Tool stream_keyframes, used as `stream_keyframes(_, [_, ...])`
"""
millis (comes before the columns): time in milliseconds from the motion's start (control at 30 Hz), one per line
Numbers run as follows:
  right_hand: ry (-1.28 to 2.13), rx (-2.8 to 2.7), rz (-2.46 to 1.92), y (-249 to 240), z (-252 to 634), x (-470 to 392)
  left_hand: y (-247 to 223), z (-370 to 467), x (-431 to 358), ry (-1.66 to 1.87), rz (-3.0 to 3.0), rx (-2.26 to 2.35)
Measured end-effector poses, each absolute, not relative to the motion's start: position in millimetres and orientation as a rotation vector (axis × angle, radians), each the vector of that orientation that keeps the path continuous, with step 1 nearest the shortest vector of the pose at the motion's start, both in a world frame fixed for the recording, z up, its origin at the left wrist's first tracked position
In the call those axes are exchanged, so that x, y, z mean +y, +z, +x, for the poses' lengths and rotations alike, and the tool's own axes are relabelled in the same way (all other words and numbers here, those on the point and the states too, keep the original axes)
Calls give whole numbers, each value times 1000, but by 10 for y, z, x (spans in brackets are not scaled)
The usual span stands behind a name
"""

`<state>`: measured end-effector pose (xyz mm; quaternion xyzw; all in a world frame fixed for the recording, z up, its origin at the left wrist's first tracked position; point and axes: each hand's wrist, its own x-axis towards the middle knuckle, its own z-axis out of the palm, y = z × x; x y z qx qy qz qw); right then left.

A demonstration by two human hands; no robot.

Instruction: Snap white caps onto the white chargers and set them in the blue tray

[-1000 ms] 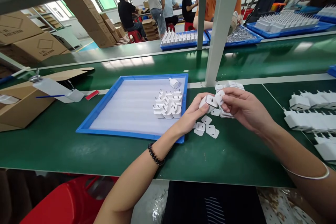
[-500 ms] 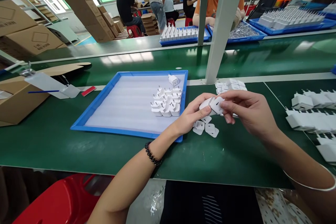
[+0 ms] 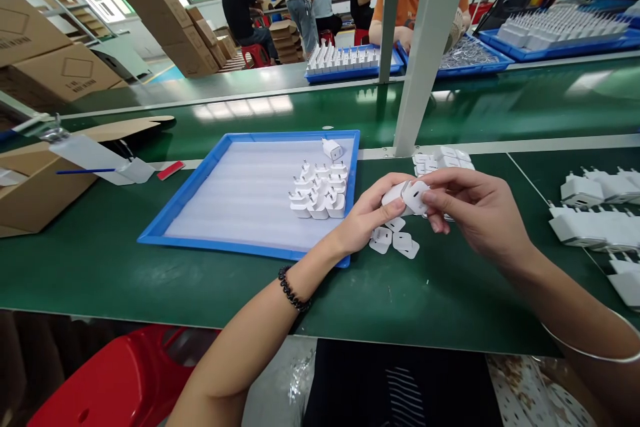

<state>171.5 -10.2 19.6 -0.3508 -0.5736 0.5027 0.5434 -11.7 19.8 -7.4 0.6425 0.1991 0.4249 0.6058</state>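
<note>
White charger point(image 3: 393, 192), right of the blue tray point(image 3: 240, 249), is gripped by the left hand point(image 3: 367, 215); the right hand point(image 3: 467, 205) pinches a slotted plate point(image 3: 416, 199). Squaring their edges should help.

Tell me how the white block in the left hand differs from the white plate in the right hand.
The white block is thick, while the white plate is thin and flat. The left hand grips the block around its body; the right hand pinches the plate at its edge. The plate shows a small dark slot, while the block's end is largely hidden behind the plate. Both are white.
</note>
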Motion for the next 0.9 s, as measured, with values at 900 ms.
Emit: stream_keyframes(900, [1175,-1395,-899,216,1746,-118,-47,-125,208,1010,1544,485])
